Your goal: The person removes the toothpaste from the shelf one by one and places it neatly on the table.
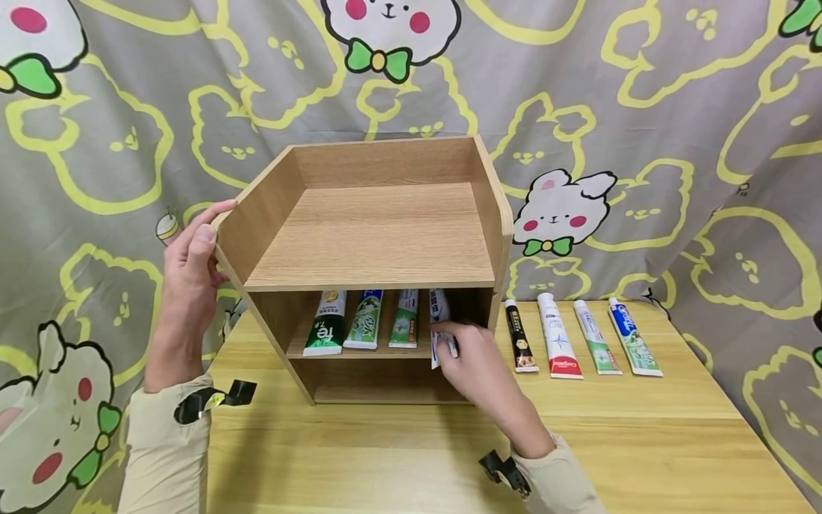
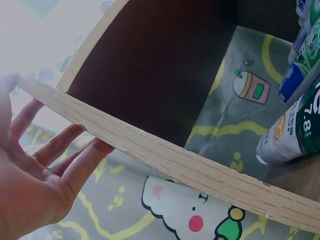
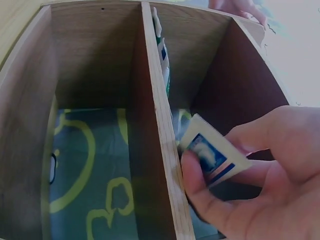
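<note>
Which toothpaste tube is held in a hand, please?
The rightmost tube in the wooden shelf unit: the right hand pinches its near end; the others are untouched.

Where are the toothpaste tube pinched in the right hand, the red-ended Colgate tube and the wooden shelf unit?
Pinched toothpaste tube (image 3: 214, 154): right wrist view, its flat end.
Red-ended Colgate tube (image 1: 558, 337): head view, its white body.
Wooden shelf unit (image 1: 385, 232): head view, bare top board.

Right fingers: panel to right, tubes left, board above; lower compartment passable.
</note>
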Demonstrator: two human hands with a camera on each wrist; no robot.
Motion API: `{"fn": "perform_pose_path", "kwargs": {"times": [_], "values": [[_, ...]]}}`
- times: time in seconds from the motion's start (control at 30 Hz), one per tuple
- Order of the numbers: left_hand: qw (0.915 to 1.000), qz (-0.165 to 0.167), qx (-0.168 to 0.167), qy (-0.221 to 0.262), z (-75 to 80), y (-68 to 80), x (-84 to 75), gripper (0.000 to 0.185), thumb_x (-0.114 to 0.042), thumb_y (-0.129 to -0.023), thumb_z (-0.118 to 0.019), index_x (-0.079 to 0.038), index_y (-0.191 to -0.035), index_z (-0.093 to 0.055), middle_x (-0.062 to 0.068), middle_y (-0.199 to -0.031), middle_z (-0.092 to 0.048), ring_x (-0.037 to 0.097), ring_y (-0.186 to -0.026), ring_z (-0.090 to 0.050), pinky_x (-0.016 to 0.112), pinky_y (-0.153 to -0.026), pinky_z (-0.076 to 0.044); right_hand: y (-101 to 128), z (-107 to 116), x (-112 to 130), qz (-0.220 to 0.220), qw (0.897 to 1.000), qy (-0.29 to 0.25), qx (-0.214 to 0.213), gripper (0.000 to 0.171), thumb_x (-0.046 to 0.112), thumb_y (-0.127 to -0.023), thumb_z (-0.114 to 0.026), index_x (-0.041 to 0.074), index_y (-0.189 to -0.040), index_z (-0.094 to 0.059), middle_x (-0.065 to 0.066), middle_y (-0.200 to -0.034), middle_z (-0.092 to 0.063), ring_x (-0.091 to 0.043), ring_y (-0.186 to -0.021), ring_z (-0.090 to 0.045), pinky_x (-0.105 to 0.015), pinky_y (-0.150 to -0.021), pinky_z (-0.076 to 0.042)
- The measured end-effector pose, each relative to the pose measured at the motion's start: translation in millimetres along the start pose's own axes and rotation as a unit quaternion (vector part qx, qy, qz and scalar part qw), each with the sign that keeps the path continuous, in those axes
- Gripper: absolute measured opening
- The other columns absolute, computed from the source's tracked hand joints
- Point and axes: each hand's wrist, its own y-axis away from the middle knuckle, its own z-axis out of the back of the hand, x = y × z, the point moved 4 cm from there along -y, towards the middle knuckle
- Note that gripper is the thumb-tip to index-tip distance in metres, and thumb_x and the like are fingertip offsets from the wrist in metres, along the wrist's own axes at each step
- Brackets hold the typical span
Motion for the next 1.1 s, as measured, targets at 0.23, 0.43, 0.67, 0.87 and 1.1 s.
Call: {"fn": "perform_pose_path", "kwargs": {"times": [0.23,0.43,0.67,0.87,1.1], "values": [[1.0000,0.001,0.003,0.002,-1.5,0.1,0.4,0.045,-0.027,-0.102,-0.052,-0.007,-0.141,-0.062,0.018,-0.128,-0.052,0.029,-0.097,-0.059,0.029,-0.059,-0.059,8.2,1.4,-9.2,-0.054,0.997,-0.063,-0.003,0.029,0.005,-0.091,-0.067,0.006,-0.117,-0.077,-0.013,-0.106,-0.073,-0.009,-0.064,-0.057,-0.024,-0.052,-0.047],[1.0000,0.003,0.001,0.002,-1.7,0.6,0.0,0.045,-0.027,-0.101,-0.052,-0.007,-0.141,-0.062,0.019,-0.127,-0.052,0.030,-0.096,-0.059,0.029,-0.059,-0.059,17.3,-1.9,-13.3,-0.055,0.989,-0.135,-0.041,0.031,0.000,-0.088,-0.072,0.004,-0.119,-0.076,-0.020,-0.115,-0.071,-0.017,-0.078,-0.067,-0.023,-0.060,-0.055],[1.0000,0.002,-0.004,-0.002,-1.2,0.8,-0.1,0.045,-0.027,-0.101,-0.052,-0.007,-0.141,-0.062,0.019,-0.127,-0.052,0.029,-0.095,-0.059,0.028,-0.058,-0.059,24.4,-8.4,-16.5,-0.059,0.960,-0.270,-0.051,0.045,-0.011,-0.087,-0.070,-0.001,-0.131,-0.068,-0.024,-0.132,-0.062,-0.035,-0.106,-0.070,-0.027,-0.077,-0.059],[1.0000,-0.002,-0.002,0.002,-1.3,0.9,-0.3,0.045,-0.026,-0.101,-0.052,-0.007,-0.141,-0.062,0.018,-0.127,-0.052,0.029,-0.095,-0.059,0.028,-0.058,-0.059,29.5,-8.9,-19.2,-0.064,0.932,-0.355,-0.028,0.054,-0.016,-0.085,-0.070,0.000,-0.137,-0.062,-0.027,-0.137,-0.057,-0.039,-0.114,-0.067,-0.032,-0.082,-0.059],[1.0000,0.005,-0.005,0.003,-0.9,0.9,-0.8,0.046,-0.027,-0.101,-0.053,-0.007,-0.141,-0.062,0.019,-0.126,-0.052,0.029,-0.095,-0.060,0.030,-0.059,-0.059,39.8,-8.3,-21.7,-0.050,0.915,-0.400,-0.010,0.059,-0.020,-0.082,-0.070,0.001,-0.136,-0.061,-0.021,-0.145,-0.050,-0.039,-0.116,-0.066,-0.038,-0.081,-0.059]]}}
